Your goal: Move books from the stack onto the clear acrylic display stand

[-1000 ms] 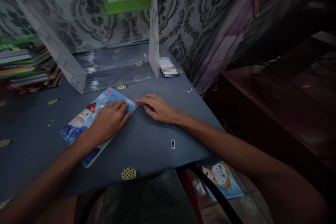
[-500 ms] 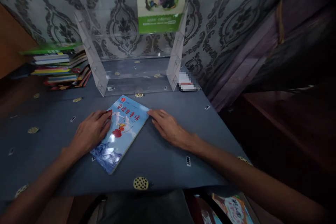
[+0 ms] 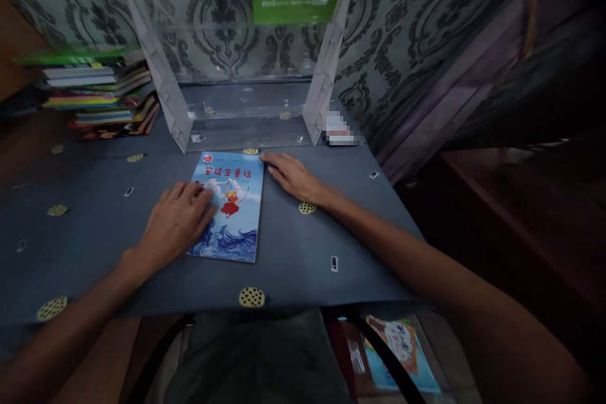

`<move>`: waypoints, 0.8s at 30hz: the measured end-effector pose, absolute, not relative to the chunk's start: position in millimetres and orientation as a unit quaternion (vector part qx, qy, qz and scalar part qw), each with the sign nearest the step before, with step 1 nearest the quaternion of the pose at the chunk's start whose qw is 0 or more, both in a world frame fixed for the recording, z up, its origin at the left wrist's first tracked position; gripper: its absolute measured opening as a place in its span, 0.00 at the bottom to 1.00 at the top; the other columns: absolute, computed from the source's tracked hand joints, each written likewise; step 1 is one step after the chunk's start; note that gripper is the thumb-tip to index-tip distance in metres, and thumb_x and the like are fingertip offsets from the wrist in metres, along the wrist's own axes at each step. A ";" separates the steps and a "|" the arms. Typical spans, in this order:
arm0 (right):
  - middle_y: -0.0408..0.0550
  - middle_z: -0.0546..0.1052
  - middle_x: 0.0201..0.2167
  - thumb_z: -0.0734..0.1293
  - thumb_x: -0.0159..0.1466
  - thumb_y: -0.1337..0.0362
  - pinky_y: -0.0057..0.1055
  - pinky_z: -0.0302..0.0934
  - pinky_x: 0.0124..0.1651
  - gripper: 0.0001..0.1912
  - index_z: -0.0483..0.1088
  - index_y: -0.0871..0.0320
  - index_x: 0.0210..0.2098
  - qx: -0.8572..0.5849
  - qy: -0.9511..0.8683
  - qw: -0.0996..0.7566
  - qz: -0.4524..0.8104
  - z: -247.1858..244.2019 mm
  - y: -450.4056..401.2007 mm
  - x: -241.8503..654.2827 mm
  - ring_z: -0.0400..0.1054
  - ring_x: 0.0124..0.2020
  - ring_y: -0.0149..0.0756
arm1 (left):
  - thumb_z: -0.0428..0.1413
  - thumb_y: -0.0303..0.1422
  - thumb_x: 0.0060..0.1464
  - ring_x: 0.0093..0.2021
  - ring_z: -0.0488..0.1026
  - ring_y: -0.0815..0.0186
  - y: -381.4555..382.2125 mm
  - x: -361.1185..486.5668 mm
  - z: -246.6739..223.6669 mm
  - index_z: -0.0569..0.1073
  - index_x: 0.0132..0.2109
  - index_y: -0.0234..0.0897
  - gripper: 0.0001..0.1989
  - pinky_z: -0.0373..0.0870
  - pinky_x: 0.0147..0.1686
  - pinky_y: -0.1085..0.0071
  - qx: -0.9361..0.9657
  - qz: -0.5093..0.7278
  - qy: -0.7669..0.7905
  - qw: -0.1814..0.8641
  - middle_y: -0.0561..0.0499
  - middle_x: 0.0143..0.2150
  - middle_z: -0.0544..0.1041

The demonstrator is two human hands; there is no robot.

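"The book (image 3: 237,237) has turned straighter on the tabletop (image 3: 293,259)!"
"What's hidden?"
"Part of its left side. The left hand (image 3: 177,218) lies there, fingers a bit apart."
"And the right hand (image 3: 291,175)?"
"Touching the top right corner. I can't tell if it's pinching."

Dark greenish-grey clothing (image 3: 258,353) is worn, and both slender forearms (image 3: 379,233) are bare.
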State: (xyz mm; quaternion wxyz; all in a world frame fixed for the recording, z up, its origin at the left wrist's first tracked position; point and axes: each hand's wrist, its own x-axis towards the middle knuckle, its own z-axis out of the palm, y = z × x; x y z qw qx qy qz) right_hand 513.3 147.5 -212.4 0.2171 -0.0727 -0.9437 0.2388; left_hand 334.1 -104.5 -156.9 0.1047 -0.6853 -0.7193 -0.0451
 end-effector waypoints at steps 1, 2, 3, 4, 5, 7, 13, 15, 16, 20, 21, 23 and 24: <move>0.59 0.73 0.62 0.54 0.74 0.62 0.56 0.59 0.68 0.22 0.66 0.60 0.63 -0.073 -0.945 0.215 0.235 -213.0 146.6 514.1 0.65 0.64 0.48 | 0.46 0.43 0.70 0.56 0.72 0.50 -105.3 335.9 -157.0 0.74 0.57 0.39 0.20 0.70 0.55 0.51 -0.725 -0.065 -0.681 0.073 0.38 0.56 0.75; 0.59 0.73 0.62 0.54 0.74 0.63 0.56 0.58 0.68 0.22 0.65 0.60 0.63 -0.076 -0.947 0.212 0.230 -213.3 145.4 515.1 0.64 0.65 0.48 | 0.47 0.46 0.69 0.60 0.70 0.50 -106.3 337.5 -157.5 0.71 0.61 0.40 0.22 0.68 0.58 0.49 -0.762 -0.083 -0.641 0.036 0.39 0.61 0.73; 0.59 0.72 0.62 0.54 0.74 0.63 0.56 0.57 0.69 0.22 0.65 0.60 0.64 -0.080 -0.948 0.208 0.226 -213.2 143.9 516.3 0.63 0.67 0.48 | 0.49 0.50 0.68 0.64 0.67 0.50 -107.6 338.8 -158.2 0.68 0.65 0.42 0.26 0.65 0.62 0.48 -0.791 -0.094 -0.605 0.000 0.40 0.65 0.70; 0.58 0.72 0.62 0.54 0.74 0.63 0.56 0.56 0.69 0.23 0.65 0.60 0.64 -0.084 -0.949 0.205 0.223 -212.9 142.2 517.7 0.62 0.67 0.49 | 0.51 0.53 0.65 0.67 0.63 0.49 -109.0 339.6 -159.1 0.65 0.67 0.44 0.30 0.62 0.65 0.47 -0.810 -0.098 -0.578 -0.028 0.41 0.68 0.67; 0.58 0.73 0.63 0.54 0.74 0.63 0.56 0.56 0.69 0.23 0.65 0.59 0.64 -0.086 -0.950 0.202 0.220 -212.3 140.0 519.5 0.61 0.68 0.49 | 0.52 0.55 0.63 0.70 0.60 0.49 -110.5 340.0 -160.2 0.62 0.69 0.45 0.34 0.58 0.67 0.45 -0.820 -0.097 -0.562 -0.047 0.41 0.70 0.65; 0.58 0.73 0.62 0.53 0.74 0.63 0.56 0.57 0.68 0.23 0.66 0.58 0.64 -0.085 -0.952 0.198 0.218 -210.9 133.7 524.2 0.61 0.68 0.49 | 0.53 0.58 0.61 0.73 0.56 0.48 -113.0 340.0 -162.3 0.59 0.72 0.46 0.39 0.53 0.70 0.43 -0.823 -0.087 -0.557 -0.065 0.41 0.73 0.62; 0.61 0.74 0.59 0.54 0.75 0.63 0.53 0.62 0.64 0.22 0.67 0.60 0.63 -0.042 -0.952 0.201 0.228 -202.9 88.5 553.6 0.66 0.62 0.47 | 0.50 0.56 0.64 0.74 0.53 0.50 -115.9 340.1 -166.1 0.59 0.72 0.45 0.36 0.49 0.72 0.44 -0.818 -0.085 -0.566 -0.060 0.41 0.74 0.60; 0.61 0.75 0.58 0.55 0.74 0.64 0.53 0.64 0.62 0.21 0.67 0.59 0.63 -0.019 -0.951 0.197 0.237 -197.8 65.6 567.6 0.67 0.61 0.47 | 0.50 0.56 0.64 0.74 0.54 0.49 -115.8 340.5 -166.5 0.60 0.71 0.45 0.35 0.49 0.71 0.43 -0.816 -0.086 -0.569 -0.063 0.41 0.73 0.61; 0.60 0.75 0.57 0.55 0.74 0.65 0.53 0.65 0.61 0.21 0.67 0.58 0.63 -0.005 -0.951 0.193 0.240 -195.0 54.1 574.5 0.67 0.61 0.46 | 0.51 0.55 0.64 0.74 0.55 0.49 -115.6 340.6 -166.7 0.60 0.71 0.45 0.35 0.49 0.71 0.42 -0.815 -0.086 -0.569 -0.068 0.41 0.73 0.61; 0.58 0.78 0.52 0.56 0.73 0.71 0.51 0.65 0.61 0.22 0.65 0.59 0.65 0.064 -0.945 0.186 0.260 -185.9 17.1 596.0 0.67 0.61 0.44 | 0.54 0.54 0.63 0.73 0.56 0.48 -114.7 340.3 -167.5 0.63 0.70 0.43 0.34 0.51 0.70 0.41 -0.815 -0.092 -0.567 -0.069 0.40 0.72 0.63; 0.58 0.79 0.51 0.56 0.73 0.72 0.50 0.64 0.62 0.22 0.65 0.61 0.65 0.080 -0.943 0.187 0.265 -184.5 11.6 599.0 0.67 0.61 0.44 | 0.54 0.54 0.63 0.73 0.56 0.48 -114.8 340.4 -167.7 0.64 0.69 0.43 0.34 0.52 0.70 0.40 -0.815 -0.093 -0.568 -0.065 0.40 0.72 0.64; 0.57 0.80 0.50 0.56 0.73 0.72 0.48 0.64 0.62 0.22 0.65 0.61 0.64 0.099 -0.939 0.183 0.275 -182.7 5.3 602.4 0.67 0.61 0.43 | 0.54 0.53 0.63 0.72 0.59 0.48 -115.5 341.2 -167.6 0.66 0.67 0.41 0.32 0.54 0.69 0.41 -0.816 -0.098 -0.566 -0.056 0.40 0.70 0.66; 0.56 0.80 0.50 0.56 0.73 0.72 0.47 0.64 0.61 0.22 0.65 0.60 0.64 0.096 -0.938 0.177 0.283 -182.0 4.1 602.9 0.67 0.60 0.42 | 0.53 0.53 0.64 0.71 0.61 0.48 -116.3 342.0 -167.4 0.67 0.67 0.41 0.31 0.56 0.69 0.42 -0.818 -0.102 -0.564 -0.051 0.40 0.69 0.68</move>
